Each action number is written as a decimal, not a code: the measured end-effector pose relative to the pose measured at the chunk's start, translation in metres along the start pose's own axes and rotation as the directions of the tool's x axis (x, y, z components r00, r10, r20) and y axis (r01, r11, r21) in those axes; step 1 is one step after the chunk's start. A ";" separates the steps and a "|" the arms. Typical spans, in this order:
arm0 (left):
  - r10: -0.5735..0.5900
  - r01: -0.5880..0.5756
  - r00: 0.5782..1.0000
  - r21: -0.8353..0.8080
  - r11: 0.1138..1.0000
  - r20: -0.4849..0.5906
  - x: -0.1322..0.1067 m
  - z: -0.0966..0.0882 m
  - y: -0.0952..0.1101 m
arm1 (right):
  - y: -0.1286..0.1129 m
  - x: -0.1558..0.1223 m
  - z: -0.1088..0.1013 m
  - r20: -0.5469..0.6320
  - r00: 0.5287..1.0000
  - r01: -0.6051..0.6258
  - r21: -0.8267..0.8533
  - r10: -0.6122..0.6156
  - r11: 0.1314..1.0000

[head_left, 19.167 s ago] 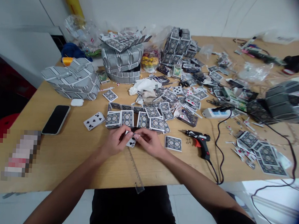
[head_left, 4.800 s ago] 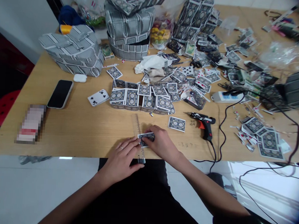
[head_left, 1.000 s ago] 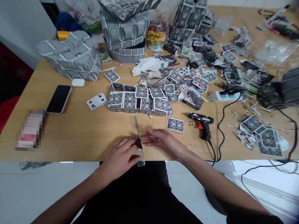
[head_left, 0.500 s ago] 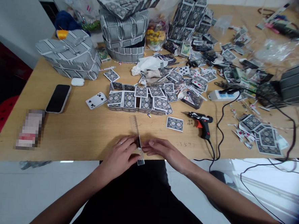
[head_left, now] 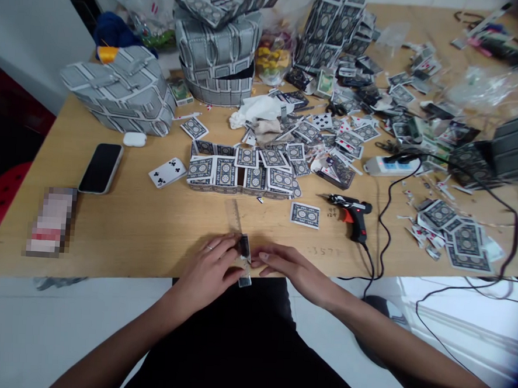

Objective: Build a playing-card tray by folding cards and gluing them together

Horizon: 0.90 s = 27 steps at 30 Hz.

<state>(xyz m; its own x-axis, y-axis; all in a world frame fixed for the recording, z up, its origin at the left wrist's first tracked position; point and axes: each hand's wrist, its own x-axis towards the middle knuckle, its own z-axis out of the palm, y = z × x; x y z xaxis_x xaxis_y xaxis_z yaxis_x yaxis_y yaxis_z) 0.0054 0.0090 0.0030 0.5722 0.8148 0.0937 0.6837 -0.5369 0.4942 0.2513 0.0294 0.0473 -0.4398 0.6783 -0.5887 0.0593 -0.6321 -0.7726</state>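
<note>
357 (head_left: 324,251) handwritten on tabletop (head_left: 151,228), left fingers (head_left: 223,244) holding card (head_left: 244,244) over ruler (head_left: 235,216), right fingers (head_left: 276,262) parted

Surface markings: on the tabletop (head_left: 160,229), beyond my right hand (head_left: 283,264), I read the handwritten digits (head_left: 322,251) "3 5 7"; the marks at either end of the row are unclear. Beside the glue gun (head_left: 356,216), I see two stacked lines of handwriting (head_left: 332,213); the lower resembles "124", the upper is uncertain.

Scale: the clear ruler (head_left: 234,214) under my left hand (head_left: 213,264) bears graduations; I cannot read its numerals.

Cards: the face-up card (head_left: 167,172) shows black club signs; its index is too small.

Pixelated item (head_left: 53,222): content illegible.
</note>
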 end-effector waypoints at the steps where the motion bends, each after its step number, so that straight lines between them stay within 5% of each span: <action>1: 0.000 0.000 1.000 -0.005 1.000 -0.001 0.000 0.000 0.000 | -0.001 0.000 0.000 -0.002 1.000 0.005 -0.016 -0.005 1.000; 17: -0.001 0.001 1.000 -0.017 1.000 0.010 0.000 0.000 -0.001 | -0.024 0.032 -0.006 -0.013 0.997 0.079 -0.116 -0.081 0.990; 27: 0.008 -0.008 1.000 -0.019 1.000 -0.007 0.000 0.000 0.000 | -0.011 0.016 -0.001 -0.002 0.994 0.113 -0.118 -0.114 0.987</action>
<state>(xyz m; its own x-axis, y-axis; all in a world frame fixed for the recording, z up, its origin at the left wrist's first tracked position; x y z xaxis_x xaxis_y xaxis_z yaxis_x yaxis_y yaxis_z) 0.0059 0.0091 0.0030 0.5743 0.8120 0.1042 0.6701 -0.5394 0.5100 0.2442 0.0479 0.0463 -0.4419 0.7465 -0.4975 0.1144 -0.5032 -0.8566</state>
